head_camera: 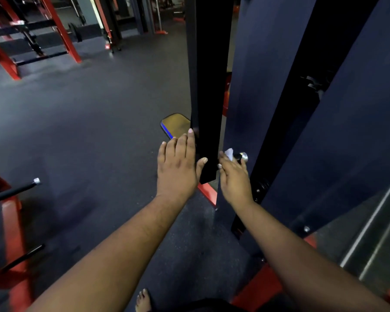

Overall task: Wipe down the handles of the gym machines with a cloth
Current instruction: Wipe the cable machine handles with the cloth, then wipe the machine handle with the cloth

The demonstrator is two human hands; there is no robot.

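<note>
Wrapping a small white cloth (229, 153) around the short black chrome-capped handle (241, 157), right hand (234, 180) pinches both, just beside the black upright post (206, 86). Left hand (178, 163) flat, fingers straight, against that post. Dark rubber floor (99, 109) below.

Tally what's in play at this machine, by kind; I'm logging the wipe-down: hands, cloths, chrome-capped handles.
Hands: 2, the left hand and the right hand
White cloth: 1
Chrome-capped handles: 2, one being wiped, another lower left
Total: 5
</note>
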